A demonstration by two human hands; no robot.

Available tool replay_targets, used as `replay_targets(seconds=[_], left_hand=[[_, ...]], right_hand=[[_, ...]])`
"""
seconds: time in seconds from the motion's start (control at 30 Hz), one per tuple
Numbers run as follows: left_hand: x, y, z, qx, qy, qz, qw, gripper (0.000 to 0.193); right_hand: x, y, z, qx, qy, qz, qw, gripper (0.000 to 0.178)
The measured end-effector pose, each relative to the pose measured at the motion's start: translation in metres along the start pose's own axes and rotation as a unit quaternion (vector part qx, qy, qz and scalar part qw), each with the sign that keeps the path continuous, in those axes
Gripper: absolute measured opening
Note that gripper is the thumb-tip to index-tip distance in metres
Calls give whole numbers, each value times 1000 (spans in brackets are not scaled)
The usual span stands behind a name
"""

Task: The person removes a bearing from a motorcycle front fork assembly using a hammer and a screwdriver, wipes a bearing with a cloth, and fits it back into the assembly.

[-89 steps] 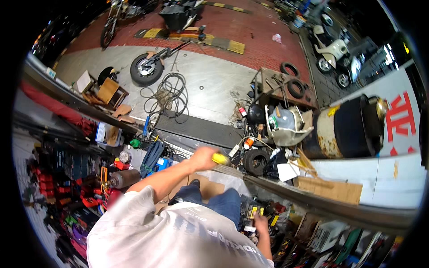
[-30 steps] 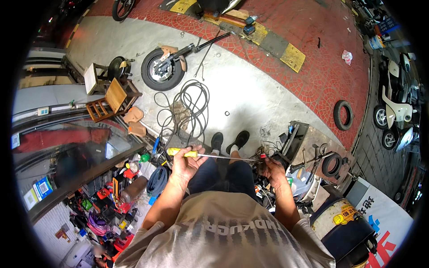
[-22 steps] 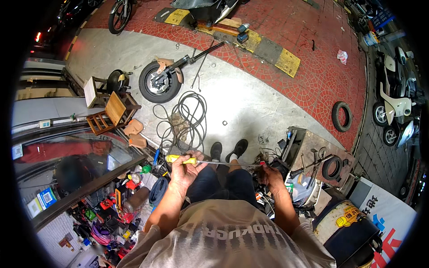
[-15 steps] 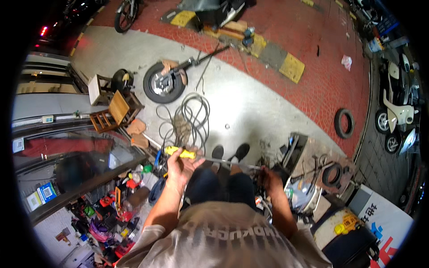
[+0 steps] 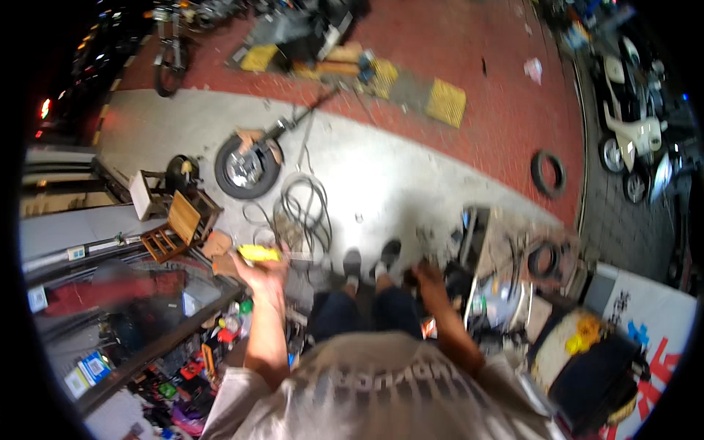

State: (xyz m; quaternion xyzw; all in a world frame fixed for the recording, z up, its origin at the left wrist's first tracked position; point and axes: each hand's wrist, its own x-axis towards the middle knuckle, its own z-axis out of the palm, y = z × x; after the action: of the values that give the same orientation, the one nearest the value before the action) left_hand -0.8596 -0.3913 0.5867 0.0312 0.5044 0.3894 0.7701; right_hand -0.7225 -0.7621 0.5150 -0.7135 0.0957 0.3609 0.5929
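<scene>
- My left hand (image 5: 262,275) is clenched round a yellow-handled tool (image 5: 258,254); its handle sticks out past my fingers to the left, and blur hides the shaft.
- My right hand (image 5: 427,277) is low by my shoes (image 5: 369,262); I cannot tell if it grips anything.
- I judge I'm mid-carry with the tool; next it needs steadying with both hands.
- Beyond my fingers lie the hose coil (image 5: 304,213), then the wheel (image 5: 247,163).
</scene>
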Motion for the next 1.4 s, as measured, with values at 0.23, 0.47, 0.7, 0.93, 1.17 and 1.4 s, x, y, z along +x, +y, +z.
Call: replay_targets(seconds=[0.23, 0.47, 0.7, 0.93, 1.17, 1.4], left_hand=[[32, 15, 45, 33, -120, 22, 992, 68], [25, -12, 109, 108, -143, 58, 982, 68], [41, 14, 117, 338, -258, 101, 899, 56], [104, 42, 51, 649, -177, 134, 727, 47], [174, 70, -43, 751, -29, 27, 659, 66], [209, 86, -48, 650, -14, -16, 759, 55]], right_hand=[[6, -94, -30, -124, 6, -256, 959, 18], [45, -104, -80, 71, 56, -143, 986, 21], [23, 104, -228, -15, 253, 100, 962, 34], [-88, 189, -219, -93, 206, 402, 888, 25], [-26, 119, -119, -36, 197, 411, 889, 30], [87, 23, -73, 6, 120, 269, 956, 35]])
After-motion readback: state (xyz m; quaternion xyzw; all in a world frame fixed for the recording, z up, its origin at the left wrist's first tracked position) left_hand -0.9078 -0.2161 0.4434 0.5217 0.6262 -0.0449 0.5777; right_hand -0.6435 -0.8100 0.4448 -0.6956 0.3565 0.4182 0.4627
